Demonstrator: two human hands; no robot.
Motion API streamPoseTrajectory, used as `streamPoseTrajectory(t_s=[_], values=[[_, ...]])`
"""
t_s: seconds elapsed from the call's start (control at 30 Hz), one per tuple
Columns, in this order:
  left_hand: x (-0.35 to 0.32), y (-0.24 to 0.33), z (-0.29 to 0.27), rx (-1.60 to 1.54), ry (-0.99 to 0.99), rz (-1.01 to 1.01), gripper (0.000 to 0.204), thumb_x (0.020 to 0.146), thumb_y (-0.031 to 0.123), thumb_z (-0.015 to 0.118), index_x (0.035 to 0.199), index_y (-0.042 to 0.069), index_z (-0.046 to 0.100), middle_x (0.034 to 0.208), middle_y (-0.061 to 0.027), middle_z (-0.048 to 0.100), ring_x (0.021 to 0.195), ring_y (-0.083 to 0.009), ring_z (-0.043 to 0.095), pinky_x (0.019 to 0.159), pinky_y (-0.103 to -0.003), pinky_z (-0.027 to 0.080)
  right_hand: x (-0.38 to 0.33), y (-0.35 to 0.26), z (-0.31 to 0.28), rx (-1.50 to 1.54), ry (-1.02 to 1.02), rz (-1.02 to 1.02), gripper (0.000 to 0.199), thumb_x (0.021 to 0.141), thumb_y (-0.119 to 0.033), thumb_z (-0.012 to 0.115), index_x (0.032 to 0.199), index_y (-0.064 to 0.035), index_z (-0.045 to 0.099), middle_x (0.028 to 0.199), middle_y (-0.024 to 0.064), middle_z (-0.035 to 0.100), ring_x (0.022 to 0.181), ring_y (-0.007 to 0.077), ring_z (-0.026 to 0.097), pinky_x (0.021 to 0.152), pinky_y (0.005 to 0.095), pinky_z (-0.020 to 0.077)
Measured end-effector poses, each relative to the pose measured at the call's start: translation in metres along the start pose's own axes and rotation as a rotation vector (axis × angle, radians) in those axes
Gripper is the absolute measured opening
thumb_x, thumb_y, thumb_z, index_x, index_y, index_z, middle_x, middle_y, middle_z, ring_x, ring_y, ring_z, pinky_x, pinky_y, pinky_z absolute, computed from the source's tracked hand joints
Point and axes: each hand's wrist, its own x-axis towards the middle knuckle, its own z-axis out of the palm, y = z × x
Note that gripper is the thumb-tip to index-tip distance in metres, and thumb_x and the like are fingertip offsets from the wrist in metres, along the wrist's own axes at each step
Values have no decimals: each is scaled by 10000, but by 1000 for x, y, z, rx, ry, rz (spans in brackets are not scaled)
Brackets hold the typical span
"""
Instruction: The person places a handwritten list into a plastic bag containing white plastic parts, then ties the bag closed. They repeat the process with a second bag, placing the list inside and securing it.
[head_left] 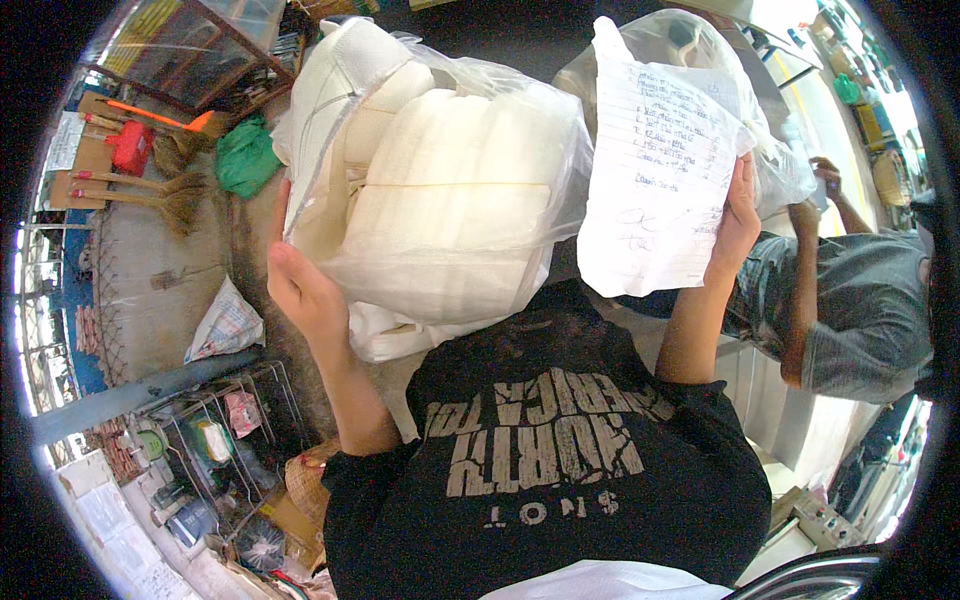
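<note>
My left hand (pixel 303 285) grips the left edge of a clear plastic bag (pixel 565 150), its fingers partly hidden behind the plastic. Folded, cream-white pieces (pixel 450 190), padded or cloth-like, fill this bag. On the other side, my right hand (pixel 738 225) pinches the right edge of a creased sheet of lined paper (pixel 650 180) covered in blue handwriting. The sheet hangs upright just right of the white bundle. Behind it is a second clear plastic bag (pixel 780 165), mostly covered by the paper. More white material (pixel 400 338) shows below the first bag.
A person in a grey shirt (pixel 870 315) stands close on the right, hands near the second bag. Brooms (pixel 170 200), a green plastic bag (pixel 248 158) and a white sack (pixel 228 322) lie to the left. A wire rack (pixel 215 430) stands at lower left.
</note>
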Motion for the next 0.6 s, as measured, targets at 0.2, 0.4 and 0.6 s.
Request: streamPoseTrajectory(t_s=[0.2,0.4,0.6], values=[[1,10,-13,276,-200,48,529,1102,380,458,1411,-18,619,1469,-217,593,1365,-295,554,1147,-423,412,4,5,-21,39,-88,-3,410,1103,-171,496,1474,2,476,1347,118,640,1170,168,650,1019,298,519],[1,34,-19,407,-563,223,831,917,748,574,1397,75,663,1530,-267,506,1435,-418,473,1195,-525,329,16,30,-57,-656,69,-217,497,1101,-224,546,1538,0,466,1460,127,593,1243,139,595,1066,282,478],[-7,52,-9,305,-722,302,1175,624,1008,583,1381,113,679,1668,-305,239,1515,-519,275,1212,-622,231,-5,49,-27,292,-189,130,381,1047,-187,615,1398,-47,562,1235,45,689,1123,140,650,991,312,520]])
